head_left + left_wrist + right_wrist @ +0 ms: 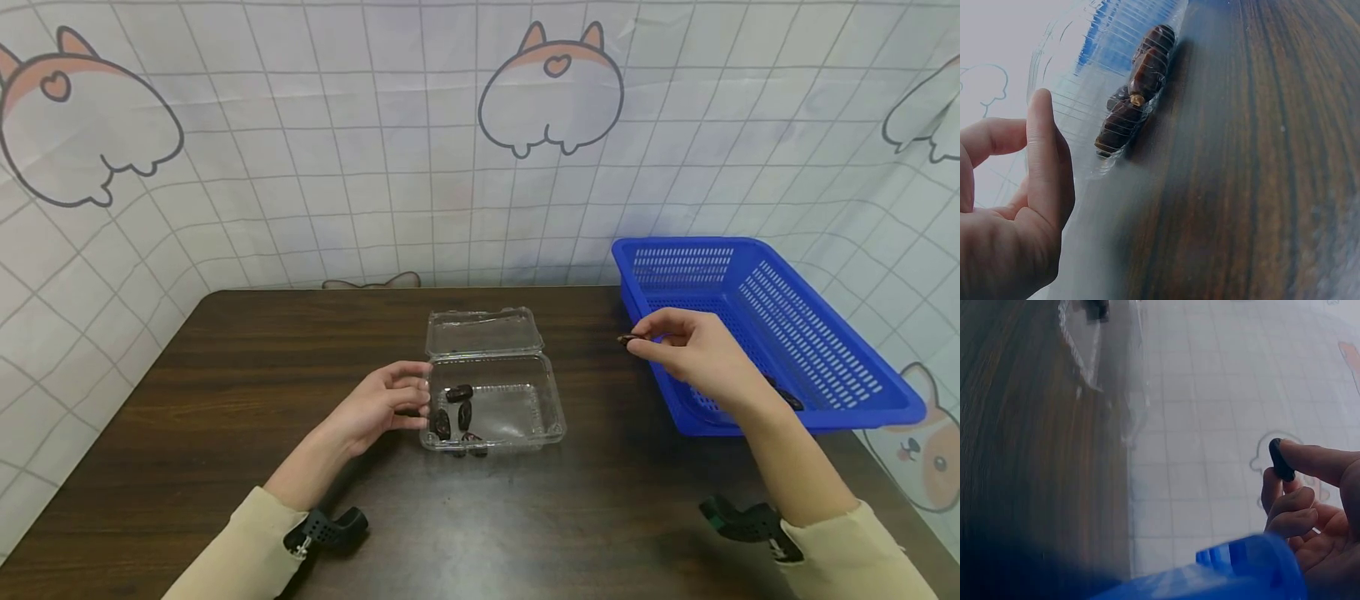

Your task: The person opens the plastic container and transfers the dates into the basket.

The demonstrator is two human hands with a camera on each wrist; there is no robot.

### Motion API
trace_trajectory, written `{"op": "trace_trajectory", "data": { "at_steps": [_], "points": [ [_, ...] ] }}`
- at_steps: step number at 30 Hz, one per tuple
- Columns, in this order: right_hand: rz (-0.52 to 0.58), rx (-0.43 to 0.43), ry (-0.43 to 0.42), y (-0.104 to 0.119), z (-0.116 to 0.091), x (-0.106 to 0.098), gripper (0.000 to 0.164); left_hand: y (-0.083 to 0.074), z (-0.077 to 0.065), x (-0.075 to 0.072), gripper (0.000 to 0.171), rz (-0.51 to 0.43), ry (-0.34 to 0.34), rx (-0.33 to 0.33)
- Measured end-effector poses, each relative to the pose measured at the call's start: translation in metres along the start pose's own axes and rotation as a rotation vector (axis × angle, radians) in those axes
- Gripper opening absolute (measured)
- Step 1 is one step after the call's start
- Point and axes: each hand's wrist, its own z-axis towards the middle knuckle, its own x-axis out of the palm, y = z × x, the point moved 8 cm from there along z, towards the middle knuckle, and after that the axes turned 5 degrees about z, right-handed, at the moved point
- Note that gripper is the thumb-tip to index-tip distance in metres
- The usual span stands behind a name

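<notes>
Between thumb and fingertips, my right hand [693, 350] pinches a dark brown date [1282, 460], raised beside the left rim of the blue basket. My left hand [380, 408] rests its fingers, extended and slightly bent, against the left side of a clear plastic clamshell box [517, 417]. The box stands on the table with its lid [486, 333] folded back. Several dates [460, 393] lie in its left half. Through the clear wall in the left wrist view, wrinkled dates [1147, 72] show close together.
A blue plastic basket [840, 333] with slotted walls stands at the table's right, with dark dates [786, 398] in it, partly hidden by my right forearm. The dark wood table [225, 400] meets a white gridded cloth [360, 167] behind.
</notes>
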Motion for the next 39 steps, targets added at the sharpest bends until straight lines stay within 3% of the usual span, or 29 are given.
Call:
{"op": "trace_trajectory", "data": {
  "at_steps": [14,39],
  "points": [
    [0.025,-0.019,-0.117,-0.02,-0.013,-0.037,0.038,0.0,0.0,0.0,0.055,-0.001,0.004,0.007],
    [0.025,0.033,-0.165,-0.049,-0.031,-0.063,0.034,0.0,0.0,0.0,0.056,0.005,0.004,0.001]
  ]
}}
